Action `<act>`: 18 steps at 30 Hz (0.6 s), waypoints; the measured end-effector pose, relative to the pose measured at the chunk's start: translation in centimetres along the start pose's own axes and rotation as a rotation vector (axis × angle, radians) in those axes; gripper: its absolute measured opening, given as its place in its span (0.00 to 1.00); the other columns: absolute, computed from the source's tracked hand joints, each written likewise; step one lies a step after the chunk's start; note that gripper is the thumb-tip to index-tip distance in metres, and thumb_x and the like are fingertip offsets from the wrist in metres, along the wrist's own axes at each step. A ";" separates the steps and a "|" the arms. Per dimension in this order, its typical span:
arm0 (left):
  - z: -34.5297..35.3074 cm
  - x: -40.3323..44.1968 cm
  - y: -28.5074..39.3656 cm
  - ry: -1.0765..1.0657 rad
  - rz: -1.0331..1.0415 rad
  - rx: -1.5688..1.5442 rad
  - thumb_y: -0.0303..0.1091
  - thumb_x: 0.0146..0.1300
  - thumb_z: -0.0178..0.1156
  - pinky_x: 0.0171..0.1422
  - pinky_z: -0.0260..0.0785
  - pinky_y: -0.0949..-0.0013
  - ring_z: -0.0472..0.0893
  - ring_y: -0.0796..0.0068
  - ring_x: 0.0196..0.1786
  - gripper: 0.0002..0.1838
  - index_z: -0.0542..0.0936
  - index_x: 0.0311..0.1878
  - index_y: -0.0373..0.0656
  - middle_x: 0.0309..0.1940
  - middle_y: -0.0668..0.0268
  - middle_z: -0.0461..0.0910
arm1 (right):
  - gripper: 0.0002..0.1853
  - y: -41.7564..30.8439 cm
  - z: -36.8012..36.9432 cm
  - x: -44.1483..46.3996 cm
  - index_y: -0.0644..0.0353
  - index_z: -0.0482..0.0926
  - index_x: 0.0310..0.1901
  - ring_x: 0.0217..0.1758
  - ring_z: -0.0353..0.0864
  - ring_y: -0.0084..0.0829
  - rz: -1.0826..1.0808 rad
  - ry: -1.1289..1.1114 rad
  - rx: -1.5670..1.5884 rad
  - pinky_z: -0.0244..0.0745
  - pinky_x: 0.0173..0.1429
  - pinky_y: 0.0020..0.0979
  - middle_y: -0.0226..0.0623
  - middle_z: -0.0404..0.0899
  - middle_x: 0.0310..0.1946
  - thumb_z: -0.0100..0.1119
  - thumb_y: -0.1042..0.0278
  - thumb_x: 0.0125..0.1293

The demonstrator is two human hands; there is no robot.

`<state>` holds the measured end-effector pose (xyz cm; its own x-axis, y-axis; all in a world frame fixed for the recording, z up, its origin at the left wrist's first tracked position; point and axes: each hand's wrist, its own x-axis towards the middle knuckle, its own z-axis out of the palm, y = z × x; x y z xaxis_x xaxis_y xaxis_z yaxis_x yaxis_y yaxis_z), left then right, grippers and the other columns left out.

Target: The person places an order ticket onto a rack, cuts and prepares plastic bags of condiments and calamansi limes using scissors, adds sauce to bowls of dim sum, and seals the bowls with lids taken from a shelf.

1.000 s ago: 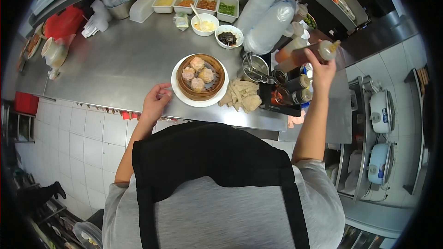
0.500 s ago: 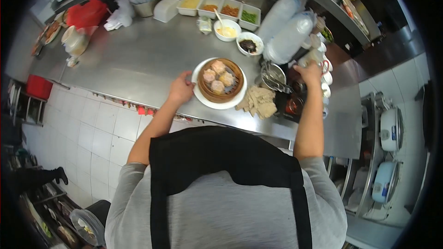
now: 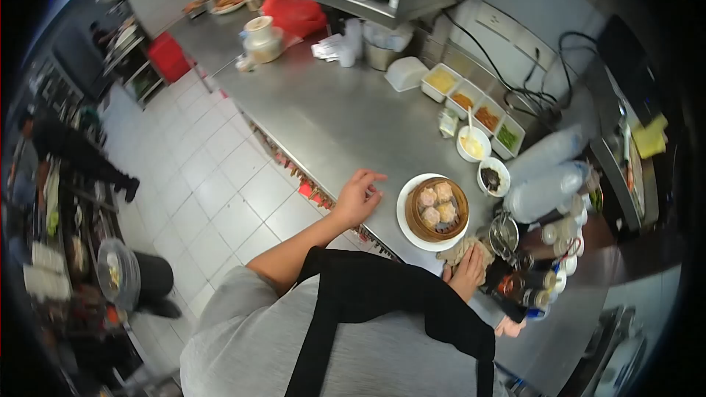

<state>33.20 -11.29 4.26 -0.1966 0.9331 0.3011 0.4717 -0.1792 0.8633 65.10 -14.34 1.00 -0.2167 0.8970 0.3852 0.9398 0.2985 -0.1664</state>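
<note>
A round bamboo steamer (image 3: 412, 215) with several dumplings (image 3: 438, 201) sits on a white plate (image 3: 406, 231) near the counter's front edge. To the left of the plate, apart from it, my left hand (image 3: 359, 197) hovers with its fingers spread and nothing in them. My right hand (image 3: 466, 273) is on a crumpled beige cloth (image 3: 457, 251) just below the plate, fingers curled over it; the palm side is hidden. Close to the cloth stands a metal pot (image 3: 504, 234).
White tubs of toppings (image 3: 466, 95), a bowl with a spoon (image 3: 473, 145) and a bowl of dark sauce (image 3: 493, 178) line the back. Stacked clear cups (image 3: 548, 191) lie to the right, near several bottles (image 3: 533, 287). Another person (image 3: 81, 151) stands far left.
The view has swung to the left. My left hand has come away from the plate's rim. My right hand has moved from the bottles and jars on the right to the cloth.
</note>
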 end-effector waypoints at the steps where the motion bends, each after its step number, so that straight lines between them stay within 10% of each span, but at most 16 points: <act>1: 0.1 -0.5 0.2 0.016 -0.003 0.015 0.26 0.56 0.60 0.41 0.75 0.69 0.78 0.68 0.38 0.17 0.76 0.51 0.43 0.48 0.59 0.71 | 0.33 0.5 1.2 -0.2 0.65 0.63 0.65 0.67 0.60 0.51 0.002 0.036 -0.052 0.54 0.68 0.47 0.51 0.63 0.64 0.54 0.69 0.55; 5: 0.0 -2.2 1.1 0.052 -0.050 0.028 0.25 0.58 0.59 0.44 0.75 0.70 0.78 0.71 0.41 0.16 0.77 0.51 0.44 0.48 0.60 0.71 | 0.23 5.4 3.7 0.5 0.63 0.73 0.57 0.56 0.70 0.51 -0.166 0.148 0.191 0.61 0.61 0.46 0.50 0.74 0.51 0.48 0.73 0.57; 12: -6.5 -3.3 -0.2 0.095 -0.149 0.059 0.27 0.57 0.61 0.46 0.75 0.70 0.77 0.72 0.42 0.17 0.77 0.52 0.45 0.48 0.62 0.70 | 0.15 5.0 0.0 4.2 0.68 0.76 0.38 0.39 0.75 0.46 0.259 -0.122 0.452 0.71 0.46 0.38 0.48 0.74 0.33 0.57 0.86 0.45; 16: -12.0 -2.6 -3.6 0.171 -0.160 0.098 0.27 0.57 0.62 0.44 0.73 0.71 0.76 0.74 0.40 0.19 0.76 0.53 0.46 0.45 0.64 0.71 | 0.27 2.0 -4.5 5.2 0.66 0.73 0.50 0.50 0.75 0.47 0.092 -0.312 0.364 0.72 0.56 0.38 0.51 0.75 0.40 0.59 0.82 0.43; 18: -14.7 -1.0 -5.5 0.180 -0.151 0.111 0.28 0.57 0.62 0.44 0.73 0.71 0.77 0.74 0.40 0.19 0.76 0.53 0.45 0.45 0.64 0.71 | 0.22 3.2 -4.9 5.6 0.67 0.76 0.48 0.39 0.79 0.45 0.123 -0.387 0.253 0.75 0.46 0.36 0.51 0.79 0.35 0.59 0.78 0.47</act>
<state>18.15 -15.82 5.23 -0.4173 0.8742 0.2483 0.5153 0.0025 0.8570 68.21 -9.97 7.02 -0.2354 0.9719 -0.0095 0.8814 0.2093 -0.4235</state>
